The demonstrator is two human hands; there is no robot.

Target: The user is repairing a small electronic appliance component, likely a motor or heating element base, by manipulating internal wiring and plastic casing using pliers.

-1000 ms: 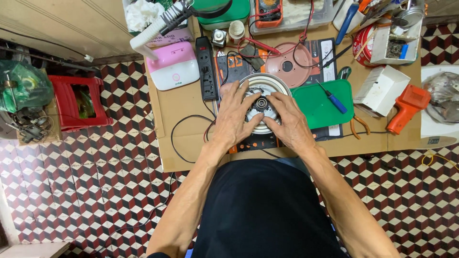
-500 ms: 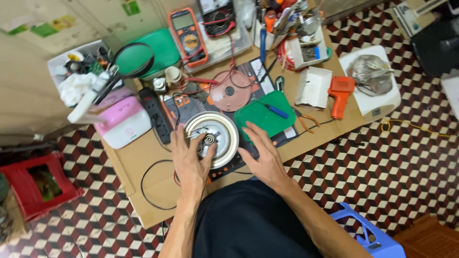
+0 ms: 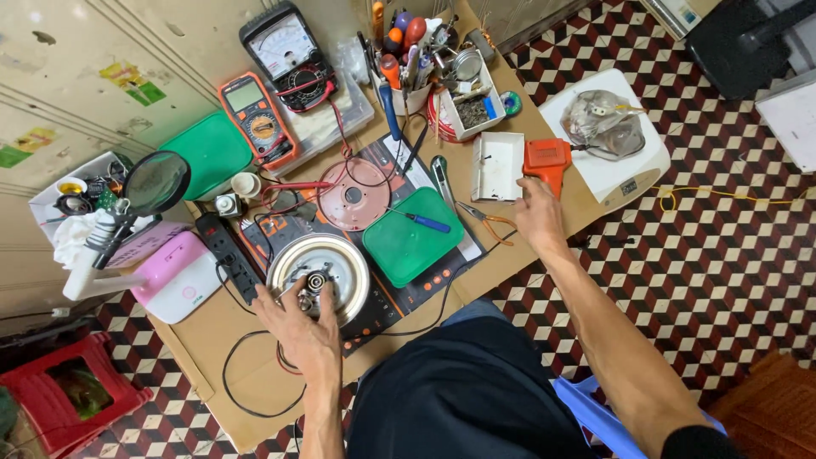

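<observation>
1. The left hand (image 3: 304, 333) rests on the near edge of a round white motor housing (image 3: 320, 270), fingers spread loosely and touching its metal hub, gripping nothing.
2. The housing lies flat on a dark work mat (image 3: 399, 280) at the front of a low cardboard-covered table (image 3: 212, 340).
3. The right hand (image 3: 535, 212) is stretched out to the right, fingers loosely open, touching the handle of an orange soldering gun (image 3: 546, 161).
4. A green lid (image 3: 408, 242) beside the housing carries a blue screwdriver (image 3: 421, 222).
5. A white cup (image 3: 406, 89) holds upright screwdrivers and pens.
6. A white tray (image 3: 467, 106) holds small metal parts.
</observation>
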